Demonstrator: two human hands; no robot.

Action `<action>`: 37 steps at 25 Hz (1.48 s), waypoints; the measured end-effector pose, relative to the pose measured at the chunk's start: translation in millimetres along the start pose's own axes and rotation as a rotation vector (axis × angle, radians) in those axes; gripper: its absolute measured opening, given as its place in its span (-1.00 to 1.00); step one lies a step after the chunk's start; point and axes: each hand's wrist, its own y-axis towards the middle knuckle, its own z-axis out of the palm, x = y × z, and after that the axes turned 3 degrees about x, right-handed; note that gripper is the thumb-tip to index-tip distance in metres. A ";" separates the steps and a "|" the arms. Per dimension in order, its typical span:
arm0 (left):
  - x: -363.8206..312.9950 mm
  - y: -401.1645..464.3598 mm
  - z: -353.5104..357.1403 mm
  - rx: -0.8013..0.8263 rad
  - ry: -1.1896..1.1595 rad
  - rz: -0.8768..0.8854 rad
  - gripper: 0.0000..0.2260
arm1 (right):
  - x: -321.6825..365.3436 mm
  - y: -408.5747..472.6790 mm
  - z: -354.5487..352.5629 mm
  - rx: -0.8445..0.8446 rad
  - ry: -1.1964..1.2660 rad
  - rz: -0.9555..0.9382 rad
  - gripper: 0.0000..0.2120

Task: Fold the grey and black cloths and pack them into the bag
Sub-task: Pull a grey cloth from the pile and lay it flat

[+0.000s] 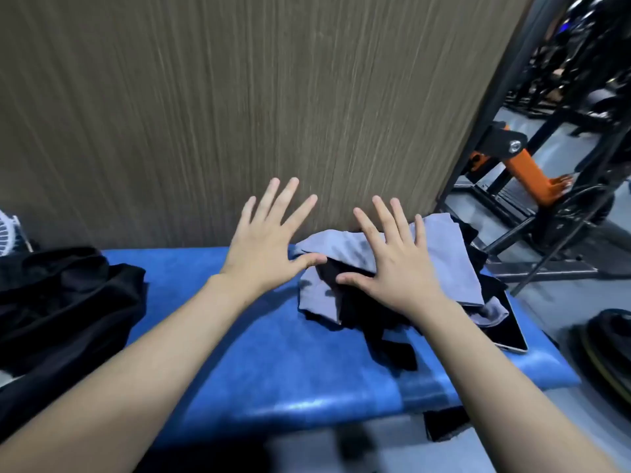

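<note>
Nothing is yet being folded: the crumpled grey cloth [444, 254] and tangled black cloth [372, 312] are lying heaped on the blue padded bench [273, 353], while the left hand [269, 247] and right hand [396, 268], fingers spread and gripping nothing, are being held over them. All folding and packing into the slumped black fabric bag [65, 302] is judged outstanding.

A tall panel [205, 97] with a brown-grey wood grain stood upright behind the blue padded bench [273, 370], filling most of the view, its grain smeared by motion blur. To the right of it, black metal frames [553, 240] rose from a pale grey floor [560, 302], with an orange arm [526, 172] bolted among them and what seemed to be more dark equipment further back. A white fan grille [8, 233] showed at the far left edge.
</note>
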 end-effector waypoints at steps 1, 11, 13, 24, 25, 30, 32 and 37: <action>3.2 8.4 8.7 0.044 0.015 0.000 -0.19 | -8.9 3.4 6.7 0.038 0.005 0.037 0.04; 31.2 29.2 76.6 0.247 0.037 -0.018 -0.39 | -59.0 2.3 51.9 0.258 0.035 0.175 -0.15; 30.2 32.2 77.3 0.298 -0.035 -0.059 -0.53 | -58.6 1.3 53.2 0.256 0.035 0.164 -0.25; 23.9 30.1 78.0 0.082 -0.724 -0.087 -0.81 | -53.1 4.2 65.4 -0.054 0.062 0.064 -0.78; 24.5 28.5 74.1 0.052 -0.731 -0.084 -0.81 | -50.6 5.0 63.6 -0.075 0.081 0.057 -0.78; 28.4 13.5 43.2 0.000 -0.940 -0.227 -0.78 | -22.8 5.8 39.7 -0.160 0.164 0.144 -0.76; 33.3 -0.2 26.2 -0.056 -0.863 -0.174 -0.78 | -8.1 3.9 28.4 -0.184 0.231 0.143 -0.75; 59.9 -56.1 -19.6 -0.110 -0.751 -0.081 -0.83 | 35.5 -9.3 5.9 -0.208 0.366 0.003 -0.76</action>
